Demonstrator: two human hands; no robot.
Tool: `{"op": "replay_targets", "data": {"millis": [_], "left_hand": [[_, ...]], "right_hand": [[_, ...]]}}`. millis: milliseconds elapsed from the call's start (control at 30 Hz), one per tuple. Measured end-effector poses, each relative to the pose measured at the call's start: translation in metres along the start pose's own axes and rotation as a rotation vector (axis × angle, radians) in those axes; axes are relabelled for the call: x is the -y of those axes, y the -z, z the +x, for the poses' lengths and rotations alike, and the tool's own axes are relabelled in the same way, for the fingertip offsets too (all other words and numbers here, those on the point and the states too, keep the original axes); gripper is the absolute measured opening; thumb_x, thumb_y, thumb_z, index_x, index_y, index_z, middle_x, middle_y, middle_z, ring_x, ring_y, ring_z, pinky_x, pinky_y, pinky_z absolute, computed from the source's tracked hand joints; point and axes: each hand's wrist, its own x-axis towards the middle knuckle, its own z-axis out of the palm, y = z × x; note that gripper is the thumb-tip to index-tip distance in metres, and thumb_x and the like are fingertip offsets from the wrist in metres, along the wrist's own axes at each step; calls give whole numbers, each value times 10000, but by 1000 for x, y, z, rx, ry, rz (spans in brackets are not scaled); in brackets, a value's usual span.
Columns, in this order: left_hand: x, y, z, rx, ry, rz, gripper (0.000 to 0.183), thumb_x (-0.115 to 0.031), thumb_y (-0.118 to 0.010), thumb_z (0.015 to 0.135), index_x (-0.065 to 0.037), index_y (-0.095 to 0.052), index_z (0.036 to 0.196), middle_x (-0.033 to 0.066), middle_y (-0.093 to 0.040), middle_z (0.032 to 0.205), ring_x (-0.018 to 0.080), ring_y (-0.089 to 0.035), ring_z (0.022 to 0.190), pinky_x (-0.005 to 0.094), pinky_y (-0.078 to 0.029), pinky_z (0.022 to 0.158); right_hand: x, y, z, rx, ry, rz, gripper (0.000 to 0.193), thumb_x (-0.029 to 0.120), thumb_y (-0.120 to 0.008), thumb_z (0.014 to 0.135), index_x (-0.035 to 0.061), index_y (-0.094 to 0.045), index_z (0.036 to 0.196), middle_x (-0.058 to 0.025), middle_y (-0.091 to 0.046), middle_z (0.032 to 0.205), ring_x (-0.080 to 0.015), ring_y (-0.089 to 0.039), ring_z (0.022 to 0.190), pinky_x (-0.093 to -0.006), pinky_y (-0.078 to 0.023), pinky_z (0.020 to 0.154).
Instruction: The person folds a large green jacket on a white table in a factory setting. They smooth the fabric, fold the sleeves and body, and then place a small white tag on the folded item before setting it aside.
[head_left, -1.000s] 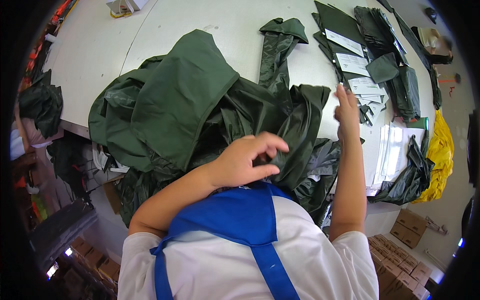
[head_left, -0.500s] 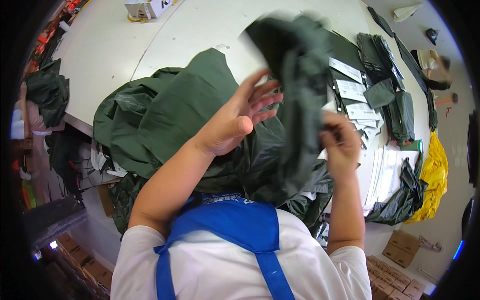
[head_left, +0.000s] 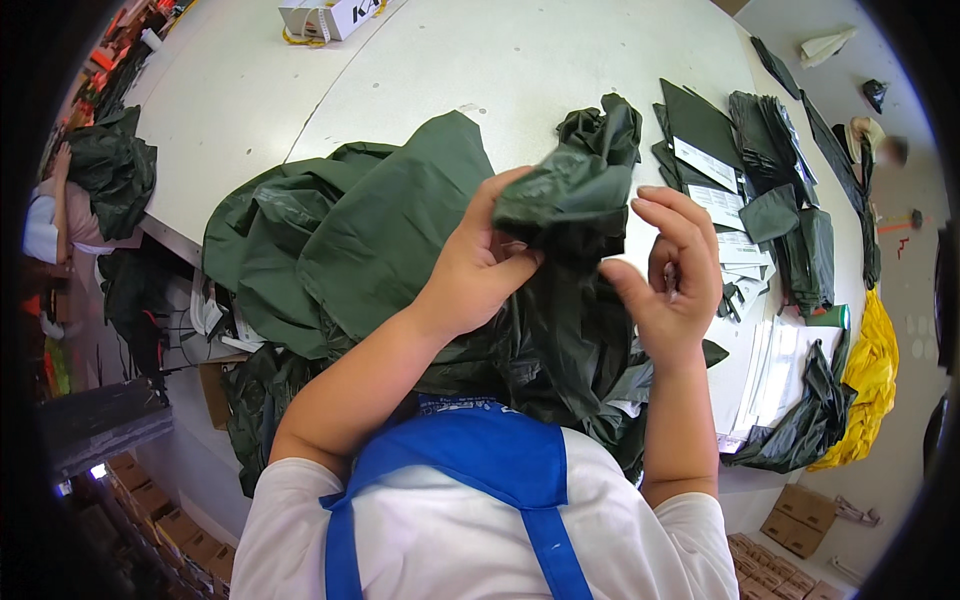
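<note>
Dark green coated fabric (head_left: 575, 190) rises bunched in front of my chest, its shape too crumpled to tell what it is. My left hand (head_left: 475, 255) grips its folded part, thumb in front and fingers behind. Beside it on the right, my right hand (head_left: 680, 275) is apart from the fabric, thumb and forefinger spread and the other fingers curled. A wide heap of smoother green fabric (head_left: 385, 230) spreads over the table to the left of my hands. Darker folds (head_left: 570, 340) hang down toward my blue apron (head_left: 470, 455).
Flat green pieces and white printed sheets (head_left: 712, 205) lie to the right on the white table (head_left: 400, 90), near folded green stacks (head_left: 770, 140). Yellow fabric (head_left: 870, 380) hangs off the right edge. A white box (head_left: 335, 18) stands far back. Other people work at both sides.
My left hand, open before, has closed on the green fabric. My right hand has let go of it and spread its fingers. The blurred, swinging fabric has come down nearer my hands.
</note>
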Motion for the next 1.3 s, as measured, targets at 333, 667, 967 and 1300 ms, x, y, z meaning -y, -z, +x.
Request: {"op": "replay_targets", "data": {"millis": [333,667,967,1300], "left_hand": [[-14,-6,-27,-96,-253,187,327,18,-597,820,-5,-511,1134,63,-539,1018,110,-544,872,222,-438,725],[-27,-22,-8,-165,292,-625,122,-148,-557,945,-46,-622,963,29,-642,923,91,-592,790,235,-500,630],[-21,-32,-19,-137,110,-240,122,-85,-551,939,23,-600,968,71,-639,939,115,-616,854,287,-546,814],[-30,-27,-18,-209,246,-485,93,-98,-561,934,-18,-581,978,71,-645,956,143,-642,868,293,-571,768]], "right_hand": [[-2,-8,-3,-91,239,-169,391,-137,-601,494,37,-672,837,-52,-539,729,-140,-529,570,-223,-406,459],[-1,-7,-19,62,36,-126,311,-23,-735,651,64,-667,941,-73,-617,930,-128,-534,612,-236,-395,481],[19,-21,-11,-68,68,-92,235,-15,-753,702,42,-689,922,-80,-632,819,-156,-591,657,-248,-456,528],[7,-31,-23,-54,-15,226,137,30,-695,792,24,-600,890,-74,-570,858,-107,-473,586,-218,-382,503]]}}
